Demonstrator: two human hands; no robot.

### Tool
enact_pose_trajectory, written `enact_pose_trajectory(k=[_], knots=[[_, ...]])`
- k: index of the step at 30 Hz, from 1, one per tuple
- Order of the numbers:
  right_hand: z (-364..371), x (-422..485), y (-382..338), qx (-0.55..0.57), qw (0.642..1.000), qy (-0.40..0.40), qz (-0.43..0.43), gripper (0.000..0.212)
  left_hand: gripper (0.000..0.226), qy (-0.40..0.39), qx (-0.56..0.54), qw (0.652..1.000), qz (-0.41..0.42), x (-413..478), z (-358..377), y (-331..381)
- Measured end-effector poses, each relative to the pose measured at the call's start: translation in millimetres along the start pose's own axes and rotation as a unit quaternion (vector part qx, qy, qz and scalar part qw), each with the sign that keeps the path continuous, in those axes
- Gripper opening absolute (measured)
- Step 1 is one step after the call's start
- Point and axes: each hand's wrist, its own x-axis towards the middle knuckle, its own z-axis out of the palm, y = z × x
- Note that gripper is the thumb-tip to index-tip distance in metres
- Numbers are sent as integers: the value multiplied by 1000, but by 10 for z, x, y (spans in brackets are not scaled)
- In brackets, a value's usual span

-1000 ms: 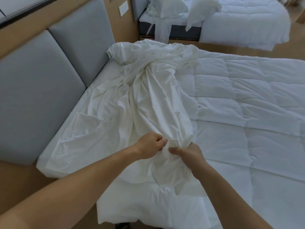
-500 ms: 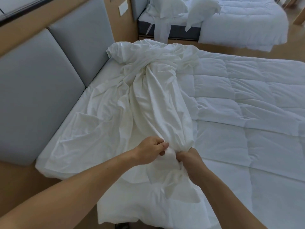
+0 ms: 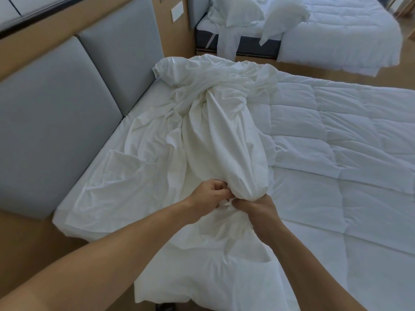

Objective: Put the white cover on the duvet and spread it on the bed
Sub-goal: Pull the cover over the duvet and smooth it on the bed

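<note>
1. My two forearms reach in from the near edge. Beneath them the white cover (image 3: pixel 224 149) runs toward me and drops over the near side of the bed (image 3: pixel 146 99) (whether any duvet is inside that part, I cannot tell).
2. My left grip (image 3: pixel 208 196) is curled tight, its fingertips pinching a fold of the cover at the neck of the bunch.
3. My right grip (image 3: pixel 258 209) is closed round the same gathered neck just beside the left one, knuckles up.
4. Just beyond both grips the cover swells into a wrinkled roll that runs away to the far side. The rest of it lies rumpled and flatter to the left.
5. The quilted duvet (image 3: pixel 336 153) lies flat on the bed to the right of the roll, and the cover overlaps its left edge.
6. Grey padded headboard panels (image 3: pixel 56 131) stand along the bed's left side.
7. Farthest off, across a strip of wooden floor (image 3: pixel 381 79), a second bed (image 3: pixel 336 37) carries two white pillows (image 3: pixel 235 12). A white wall plate (image 3: pixel 176 11) sits to its left.
</note>
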Motion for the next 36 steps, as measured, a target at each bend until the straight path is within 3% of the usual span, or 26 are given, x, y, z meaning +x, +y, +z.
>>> enact_pose_trajectory(k=[6,10,13,16,19,21,23,26,28,31,34,36], knots=[[68,35,1,-48,997,7,-61,38,15,-7,128,992,17,123,24,142],[35,49,-31,-5,997,27,-71,32,21,5,46,999,-11,103,88,139],[-5,94,-16,-63,997,-40,-26,29,21,31,42,999,-16,121,66,33],[-90,143,83,-127,979,-138,76,48,19,55,-39,998,13,152,-39,69],[-197,154,136,-152,967,-146,146,55,22,39,-69,996,29,169,-97,145],[-257,171,116,-172,972,-93,130,57,22,87,63,993,58,170,-130,70],[-278,170,73,-144,986,-16,88,56,27,139,219,962,81,155,-161,-63],[-230,148,-5,-25,999,31,29,49,37,87,329,939,47,119,-119,-155],[-151,141,-43,6,1000,15,17,40,32,45,271,961,26,96,-38,-136],[-41,147,-43,6,1000,-9,26,33,25,53,106,992,32,112,-10,-47],[43,157,-41,34,999,-37,20,32,29,46,53,997,30,114,-57,-62],[85,164,-56,32,997,-67,13,28,18,35,39,998,40,100,-53,-79]])
